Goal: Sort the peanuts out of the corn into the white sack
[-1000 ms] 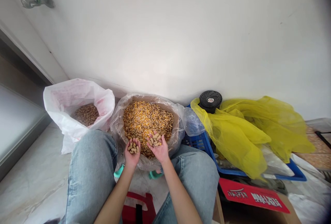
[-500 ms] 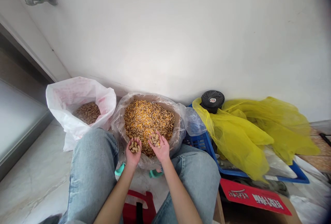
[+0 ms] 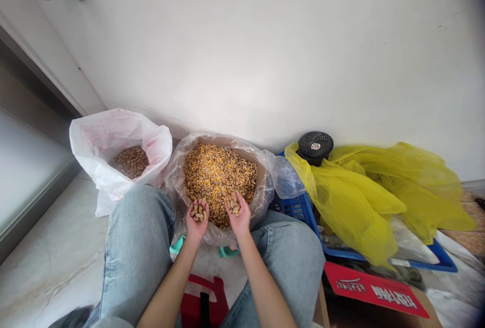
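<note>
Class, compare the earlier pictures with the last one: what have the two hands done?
The right hand has narrowed its cup, and fewer peanuts show in it. The left hand stays cupped around its peanuts above the sack of corn and peanuts. The white bag and yellow plastic sheet stayed put; only the view drifted slightly.

Left hand [image 3: 196, 223] cupping peanuts [image 3: 198, 212], right hand [image 3: 239, 218] likewise, over shelled corn [image 3: 212, 166]
</note>
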